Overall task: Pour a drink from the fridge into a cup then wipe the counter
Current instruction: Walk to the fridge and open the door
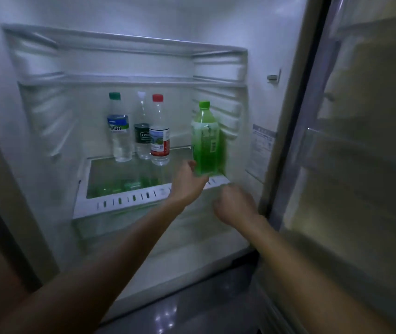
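A green drink bottle (206,138) with a green cap stands at the right end of the fridge's glass shelf (120,179). My left hand (188,182) reaches in and wraps around the bottle's base. My right hand (234,204) hovers just below and right of the bottle, near the shelf's front edge, fingers loosely curled with nothing in them. Both are blurred by motion. No cup or counter is in view.
Three clear water bottles stand at the shelf's back: green cap (118,128), white cap (142,126), red cap (159,131). The open fridge door (360,141) with its shelves stands at the right. Dark glossy floor (192,309) lies below.
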